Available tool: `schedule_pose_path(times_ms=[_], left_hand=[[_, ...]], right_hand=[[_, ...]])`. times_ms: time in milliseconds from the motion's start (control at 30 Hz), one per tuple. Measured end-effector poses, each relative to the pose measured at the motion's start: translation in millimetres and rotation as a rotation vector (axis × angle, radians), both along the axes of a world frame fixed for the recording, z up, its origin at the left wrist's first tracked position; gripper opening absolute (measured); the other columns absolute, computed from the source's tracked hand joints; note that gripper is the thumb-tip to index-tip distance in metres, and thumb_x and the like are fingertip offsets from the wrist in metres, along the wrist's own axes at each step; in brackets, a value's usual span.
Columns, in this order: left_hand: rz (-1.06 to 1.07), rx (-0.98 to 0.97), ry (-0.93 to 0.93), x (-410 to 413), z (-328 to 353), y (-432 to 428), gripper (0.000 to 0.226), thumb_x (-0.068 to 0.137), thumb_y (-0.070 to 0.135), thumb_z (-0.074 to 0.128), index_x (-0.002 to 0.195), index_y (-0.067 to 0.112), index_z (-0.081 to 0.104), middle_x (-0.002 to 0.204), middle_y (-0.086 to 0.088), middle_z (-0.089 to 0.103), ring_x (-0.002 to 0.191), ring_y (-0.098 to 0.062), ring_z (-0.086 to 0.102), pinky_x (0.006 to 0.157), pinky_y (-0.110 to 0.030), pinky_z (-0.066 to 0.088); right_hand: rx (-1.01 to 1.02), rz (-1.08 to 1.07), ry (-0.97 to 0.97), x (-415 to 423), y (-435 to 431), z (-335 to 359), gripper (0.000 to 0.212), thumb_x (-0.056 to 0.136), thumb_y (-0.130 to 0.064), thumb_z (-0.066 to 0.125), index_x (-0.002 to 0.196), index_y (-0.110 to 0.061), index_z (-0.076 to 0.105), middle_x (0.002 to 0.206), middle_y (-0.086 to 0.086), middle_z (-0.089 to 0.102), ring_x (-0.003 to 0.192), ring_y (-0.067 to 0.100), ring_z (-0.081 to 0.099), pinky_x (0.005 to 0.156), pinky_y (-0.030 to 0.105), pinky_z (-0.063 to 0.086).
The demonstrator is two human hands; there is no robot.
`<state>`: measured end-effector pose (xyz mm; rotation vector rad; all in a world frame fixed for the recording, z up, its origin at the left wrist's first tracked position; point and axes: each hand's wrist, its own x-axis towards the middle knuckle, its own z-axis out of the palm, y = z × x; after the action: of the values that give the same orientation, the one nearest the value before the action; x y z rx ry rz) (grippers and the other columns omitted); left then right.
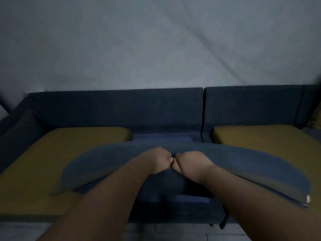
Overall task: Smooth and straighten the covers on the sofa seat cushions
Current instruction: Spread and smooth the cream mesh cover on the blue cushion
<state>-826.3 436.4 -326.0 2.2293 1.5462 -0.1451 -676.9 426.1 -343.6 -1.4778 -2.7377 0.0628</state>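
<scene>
Now we hold the blue cover [251, 164] up in front of the middle of the sofa [121, 108]. Our left hand [157, 160] and our right hand [188, 164] are both curled into fists. They sit side by side and touch, and each one bunches up a bit of the cloth near its middle.

To the left of our grip the cover hangs down over one yellow cushion [52, 153]. To the right of our grip it hangs over the other yellow cushion [260, 138], and far out at that end we see a small zip [308, 199]. Just behind our grip the middle seat [161, 136] has no yellow cushion on it. We cannot tell if a cushion is inside the cover, because it is dark and blurry.

We think this is the step of getting the cover straight. It is not smooth yet, since it sags on both sides. Next, we think our hands need to slide apart toward the two ends and pull the cloth flat. A soft pull should keep the zip end from twisting.
</scene>
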Motion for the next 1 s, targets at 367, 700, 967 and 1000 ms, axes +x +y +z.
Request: schedule_pose_path(times_ms=[367, 700, 967, 1000], left_hand=[[0.003, 0.180, -0.066, -10, 123, 75, 0.030, 0.100, 0.026, 0.037, 0.078, 0.017, 0.055, 0.092, -0.004, 0.059, 0.090, -0.023, 0.055, 0.077, -0.034, 0.040], [-0.050, 0.407, -0.204, -7, 110, 186, 0.031, 0.101, 0.036, 0.041, 0.079, 0.016, 0.051, 0.084, 0.000, 0.053, 0.084, -0.020, 0.052, 0.074, -0.033, 0.036], [0.055, 0.684, -0.153, 13, 97, 341, 0.028, 0.101, 0.041, 0.036, 0.087, 0.019, 0.045, 0.095, -0.002, 0.051, 0.094, -0.025, 0.051, 0.077, -0.039, 0.042], [0.073, 0.639, -0.166, 15, 99, 365, 0.029, 0.101, 0.043, 0.036, 0.086, 0.019, 0.042, 0.091, 0.001, 0.050, 0.091, -0.023, 0.053, 0.076, -0.038, 0.042]], right_hand=[[0.333, -0.109, -0.077, -12, 73, 119, 0.032, 0.103, -0.033, 0.029, 0.096, -0.013, 0.053, 0.104, 0.009, 0.066, 0.092, 0.030, 0.062, 0.064, 0.031, 0.035], [0.457, -0.314, 0.050, 1, 181, 103, 0.034, 0.104, -0.033, 0.026, 0.107, -0.009, 0.050, 0.110, 0.010, 0.061, 0.100, 0.030, 0.056, 0.066, 0.035, 0.032], [0.510, -0.204, 0.361, 26, 341, 107, 0.035, 0.097, -0.031, 0.035, 0.073, -0.011, 0.048, 0.067, 0.012, 0.059, 0.060, 0.032, 0.056, 0.051, 0.030, 0.029], [0.465, -0.208, 0.358, 29, 364, 111, 0.031, 0.100, -0.030, 0.038, 0.075, -0.013, 0.045, 0.072, 0.011, 0.060, 0.064, 0.031, 0.056, 0.054, 0.031, 0.030]])
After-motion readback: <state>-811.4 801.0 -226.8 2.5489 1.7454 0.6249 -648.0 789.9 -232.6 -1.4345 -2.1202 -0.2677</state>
